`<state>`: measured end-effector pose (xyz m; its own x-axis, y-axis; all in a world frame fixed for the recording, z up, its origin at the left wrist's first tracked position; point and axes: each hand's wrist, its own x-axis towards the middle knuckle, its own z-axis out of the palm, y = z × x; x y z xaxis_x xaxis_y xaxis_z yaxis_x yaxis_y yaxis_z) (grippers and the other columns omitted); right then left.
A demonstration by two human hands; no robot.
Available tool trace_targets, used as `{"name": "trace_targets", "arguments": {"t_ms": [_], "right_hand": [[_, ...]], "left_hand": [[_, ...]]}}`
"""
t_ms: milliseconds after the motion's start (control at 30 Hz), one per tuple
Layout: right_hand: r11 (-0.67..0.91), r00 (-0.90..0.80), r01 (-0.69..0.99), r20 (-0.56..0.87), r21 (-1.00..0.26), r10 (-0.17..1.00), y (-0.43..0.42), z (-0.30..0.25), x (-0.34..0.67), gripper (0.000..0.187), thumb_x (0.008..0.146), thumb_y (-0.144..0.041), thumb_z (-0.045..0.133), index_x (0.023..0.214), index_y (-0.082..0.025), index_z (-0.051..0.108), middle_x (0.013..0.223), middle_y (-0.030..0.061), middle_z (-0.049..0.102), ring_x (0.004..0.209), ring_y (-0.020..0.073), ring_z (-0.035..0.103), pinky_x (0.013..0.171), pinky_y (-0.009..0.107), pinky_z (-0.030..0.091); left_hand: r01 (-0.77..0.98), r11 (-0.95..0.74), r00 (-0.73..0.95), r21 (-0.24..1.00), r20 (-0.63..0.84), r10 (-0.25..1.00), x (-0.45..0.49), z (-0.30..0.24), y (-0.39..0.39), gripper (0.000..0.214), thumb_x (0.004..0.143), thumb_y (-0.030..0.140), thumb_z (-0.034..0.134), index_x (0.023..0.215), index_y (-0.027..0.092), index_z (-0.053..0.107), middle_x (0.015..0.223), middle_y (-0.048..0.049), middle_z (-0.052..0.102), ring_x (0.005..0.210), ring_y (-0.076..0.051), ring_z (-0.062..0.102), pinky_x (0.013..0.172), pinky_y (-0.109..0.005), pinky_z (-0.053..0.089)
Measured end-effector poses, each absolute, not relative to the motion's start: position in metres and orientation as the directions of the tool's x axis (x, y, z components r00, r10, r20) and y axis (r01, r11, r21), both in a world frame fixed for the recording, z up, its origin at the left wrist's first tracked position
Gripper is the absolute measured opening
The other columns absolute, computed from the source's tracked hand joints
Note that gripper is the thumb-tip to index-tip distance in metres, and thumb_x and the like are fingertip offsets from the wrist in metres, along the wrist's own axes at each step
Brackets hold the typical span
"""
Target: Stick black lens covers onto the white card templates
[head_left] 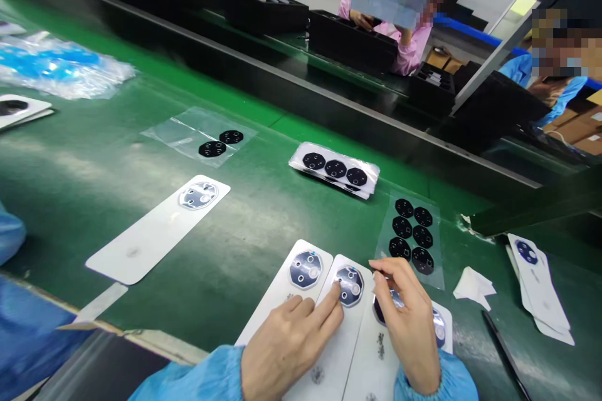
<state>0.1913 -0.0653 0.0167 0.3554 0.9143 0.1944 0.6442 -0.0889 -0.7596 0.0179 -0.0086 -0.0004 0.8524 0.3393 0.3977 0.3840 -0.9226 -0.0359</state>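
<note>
Several white phone back covers lie side by side on the green mat in front of me. My left hand rests on the middle cover, its index finger stretched out and touching the round camera ring. My right hand is curled over the cover to the right, fingertips pinched at its camera ring; what they pinch is too small to name. The leftmost cover's ring is uncovered. A clear sheet with several black octagonal lens pieces lies just beyond my right hand.
Another white cover lies to the left, a stack of sheets with black pieces farther back, and a clear sheet with two black pieces. More covers and a paper scrap sit right. People work across the black rail.
</note>
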Motion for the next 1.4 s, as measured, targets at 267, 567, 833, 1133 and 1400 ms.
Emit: {"name": "trace_targets", "arguments": {"t_ms": [267,567,833,1133,1400], "right_hand": [[-0.203,0.415,0.586,0.075,-0.785,0.907,-0.065,0.014,0.192,0.015,0.09,-0.034,0.048,0.088,-0.021,0.056,0.09,0.0017,0.061,0.064,0.0117,0.058,0.053,0.022,0.047],[-0.057,0.186,0.717,0.112,-0.694,0.976,-0.056,0.014,0.182,0.013,0.091,-0.017,0.043,0.084,-0.021,0.054,0.095,0.0045,0.047,0.086,0.0166,0.051,0.07,0.029,0.044],[0.016,0.135,0.773,0.188,-0.634,0.973,-0.057,0.007,0.176,0.017,0.089,-0.01,0.043,0.087,-0.021,0.055,0.098,0.0058,0.042,0.087,0.0182,0.049,0.073,0.033,0.045],[-0.147,0.316,0.697,0.117,-0.702,0.941,-0.044,0.013,0.174,0.012,0.088,-0.013,0.048,0.08,-0.021,0.054,0.09,0.0029,0.046,0.083,0.0174,0.051,0.073,0.032,0.046],[-0.085,0.205,0.874,0.204,-0.478,0.957,-0.049,0.014,0.163,0.015,0.085,-0.007,0.048,0.08,-0.019,0.056,0.092,0.0045,0.049,0.084,0.0188,0.048,0.071,0.034,0.043]], "left_hand": [[0.37,-0.929,0.875,-0.025,0.344,0.339,0.018,0.001,-0.008,0.036,0.082,-0.005,0.026,0.088,0.014,0.056,0.106,-0.0099,0.07,0.049,-0.014,0.052,0.048,-0.03,0.041],[0.375,-0.926,0.877,-0.043,0.341,0.339,0.018,0.002,-0.01,0.036,0.079,-0.006,0.028,0.087,0.014,0.056,0.106,-0.0092,0.07,0.047,-0.014,0.055,0.048,-0.03,0.044],[0.374,-0.927,0.878,-0.036,0.335,0.342,0.019,0.001,-0.009,0.034,0.08,-0.003,0.029,0.088,0.014,0.056,0.106,-0.01,0.07,0.047,-0.014,0.055,0.047,-0.029,0.045],[0.369,-0.928,0.891,-0.055,0.305,0.336,0.018,0.005,-0.008,0.039,0.077,-0.007,0.028,0.089,0.014,0.059,0.111,-0.0104,0.069,0.049,-0.014,0.057,0.049,-0.029,0.047],[0.4,-0.916,0.864,-0.038,0.347,0.363,0.01,-0.021,-0.013,0.054,0.076,-0.007,0.025,0.11,0.018,0.06,0.12,-0.0084,0.064,0.063,-0.016,0.062,0.062,-0.032,0.049]]}}
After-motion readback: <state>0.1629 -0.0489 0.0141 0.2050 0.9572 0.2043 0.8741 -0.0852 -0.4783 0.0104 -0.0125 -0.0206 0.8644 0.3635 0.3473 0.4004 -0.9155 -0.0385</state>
